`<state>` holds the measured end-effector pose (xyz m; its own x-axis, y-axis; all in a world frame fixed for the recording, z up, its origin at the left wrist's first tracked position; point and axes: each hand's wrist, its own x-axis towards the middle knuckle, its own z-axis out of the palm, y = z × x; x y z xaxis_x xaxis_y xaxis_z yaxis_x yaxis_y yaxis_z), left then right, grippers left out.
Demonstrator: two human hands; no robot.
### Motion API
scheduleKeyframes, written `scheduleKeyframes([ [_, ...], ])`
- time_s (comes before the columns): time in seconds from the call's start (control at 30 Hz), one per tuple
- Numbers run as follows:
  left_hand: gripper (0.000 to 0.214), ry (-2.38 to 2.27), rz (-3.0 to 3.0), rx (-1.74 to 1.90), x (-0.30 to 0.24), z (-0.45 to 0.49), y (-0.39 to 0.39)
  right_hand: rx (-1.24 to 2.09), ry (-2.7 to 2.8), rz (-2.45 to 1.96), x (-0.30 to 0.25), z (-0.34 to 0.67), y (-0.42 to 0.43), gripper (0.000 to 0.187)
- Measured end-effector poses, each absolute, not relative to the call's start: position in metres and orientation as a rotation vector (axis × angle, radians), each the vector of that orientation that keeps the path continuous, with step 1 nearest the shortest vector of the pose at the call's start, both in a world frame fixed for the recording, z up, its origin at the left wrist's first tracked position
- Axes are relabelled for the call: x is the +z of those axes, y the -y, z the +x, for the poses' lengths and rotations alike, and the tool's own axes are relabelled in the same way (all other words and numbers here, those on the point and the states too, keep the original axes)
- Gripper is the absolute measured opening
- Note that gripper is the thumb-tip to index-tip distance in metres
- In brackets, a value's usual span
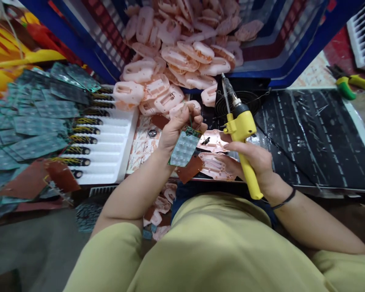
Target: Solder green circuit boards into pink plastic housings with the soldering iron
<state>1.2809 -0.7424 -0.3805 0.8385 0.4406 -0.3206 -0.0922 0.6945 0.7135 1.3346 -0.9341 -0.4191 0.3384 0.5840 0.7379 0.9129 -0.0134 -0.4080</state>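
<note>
My left hand (175,130) is closed, its fingertips pinched at the top of a green circuit board (185,147) that hangs over the table edge; a thin wire shows by the fingers. My right hand (259,160) is wrapped around a yellow soldering gun (241,127), its tip pointing up and away from me. Between the hands lie two pink plastic shell halves (213,141), the farther with a small black part in it. A brown board (191,169) sits partly beneath the green one.
A blue crate (284,77) at the back spills pink shells (182,56) towards me. Stacked circuit boards (36,117) with wired parts rest along a white foam tray (114,152) at left. At right are a black mat (319,142) and green-yellow pliers (346,85).
</note>
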Motion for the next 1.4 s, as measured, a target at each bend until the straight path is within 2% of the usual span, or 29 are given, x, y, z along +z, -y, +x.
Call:
scheduleKeyframes([
  [0.27, 0.026, -0.639, 0.581, 0.475, -0.387, 1.285, 0.757, -0.499, 1.187, -1.64, -0.427, 1.317, 0.925, 0.041],
  [0.43, 0.013, -0.396, 0.89, 0.799, -0.391, 1.291, 0.783, -0.44, 1.105, -1.661, -0.429, 1.3, 0.918, 0.057],
  [0.53, 0.016, -0.219, 1.045, 0.873, -0.393, 1.297, 0.795, -0.341, 1.031, -1.685, -0.431, 1.298, 0.921, 0.05],
  [0.7, 0.013, -0.105, 1.125, 0.725, -0.393, 1.315, 0.81, -0.3, 0.963, -1.733, -0.434, 1.308, 0.953, 0.027],
  [0.87, 0.024, -0.086, 1.217, 0.537, -0.397, 1.331, 0.822, -0.445, 1.007, -1.815, -0.439, 1.339, 1.006, 0.03],
  [0.97, 0.019, -0.029, 1.473, 0.39, -0.402, 1.334, 0.817, -0.584, 1.161, -1.902, -0.442, 1.361, 1.037, 0.031],
  [1.1, 0.011, 0.522, 2.001, 0.212, -0.406, 1.329, 0.808, -0.731, 1.46, -2.07, -0.447, 1.374, 1.068, 0.024],
  [1.2, 0.023, 1.03, 2.22, 0.086, -0.412, 1.321, 0.809, -0.697, 1.559, -2.097, -0.453, 1.372, 1.079, 0.016],
  [1.3, 0.027, 1.189, 2.363, 0.041, -0.418, 1.317, 0.816, -0.618, 1.538, -2.084, -0.456, 1.369, 1.082, 0.018],
  [1.4, 0.023, 1.19, 2.41, 0.018, -0.418, 1.318, 0.82, -0.686, 1.465, -2.08, -0.454, 1.374, 1.087, 0.022],
])
